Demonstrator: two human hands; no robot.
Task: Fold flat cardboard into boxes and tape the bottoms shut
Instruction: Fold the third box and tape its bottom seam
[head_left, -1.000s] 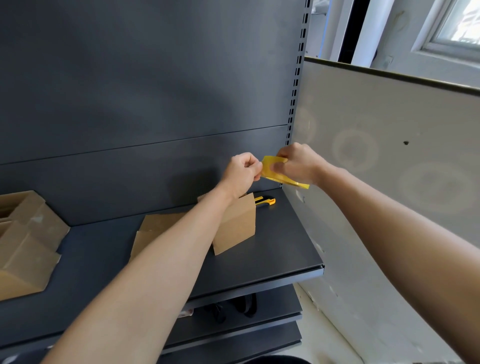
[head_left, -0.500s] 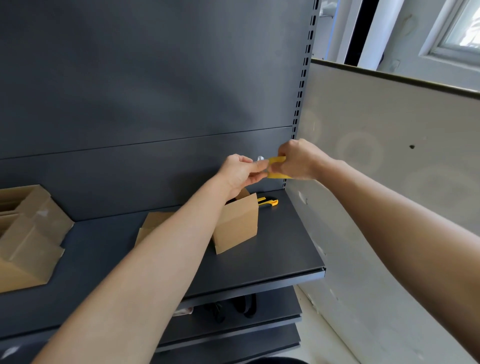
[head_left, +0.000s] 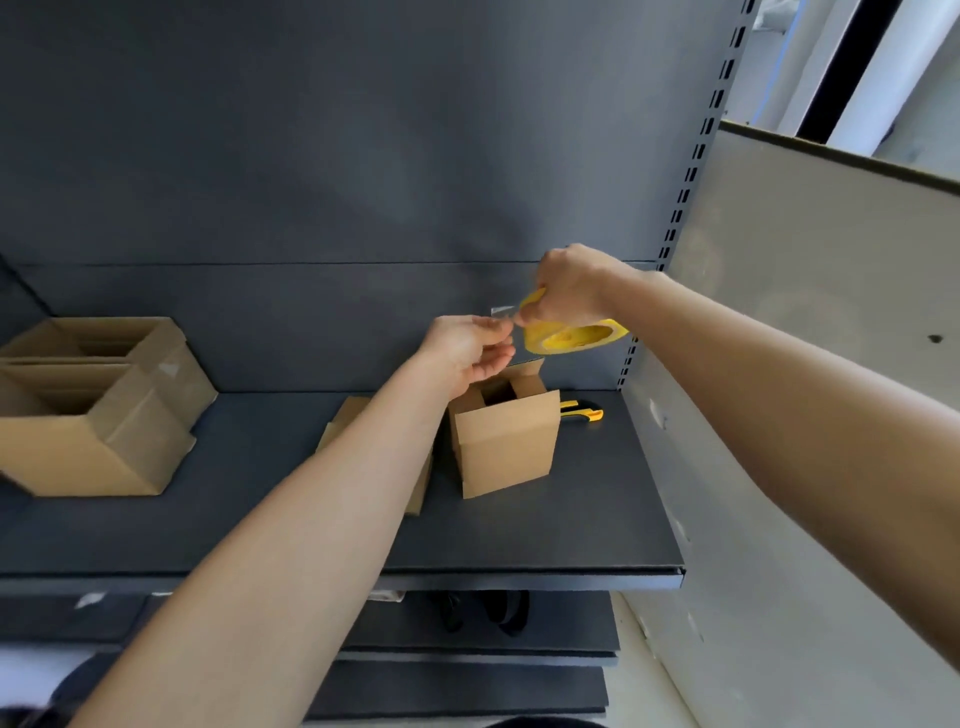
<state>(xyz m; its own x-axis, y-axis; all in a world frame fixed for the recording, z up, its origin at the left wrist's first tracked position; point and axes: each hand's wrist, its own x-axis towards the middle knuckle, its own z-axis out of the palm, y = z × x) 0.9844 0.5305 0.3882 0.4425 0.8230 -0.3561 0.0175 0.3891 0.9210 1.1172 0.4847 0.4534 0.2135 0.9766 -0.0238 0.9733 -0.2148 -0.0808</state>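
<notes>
With my right hand (head_left: 569, 288) gripping the yellow tape roll (head_left: 574, 338) and my left hand (head_left: 470, 351) pinching its free end (head_left: 501, 311) above the box (head_left: 506, 441) on the shelf (head_left: 571, 530), I'd pull the strip taut and straight before lowering it.

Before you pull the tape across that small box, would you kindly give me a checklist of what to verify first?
1. Yellow tape roll gripped by the right hand: ok.
2. Clear tape end pinched by the left hand: cannot tell; the fingertips are at it, but it is blurred.
3. Small brown cardboard box standing upright on the dark shelf below the hands: ok.
4. Box flaps folded shut for taping: not ok; they stand up around an open gap.
5. Yellow utility knife lying on the shelf behind the box: ok.
</notes>
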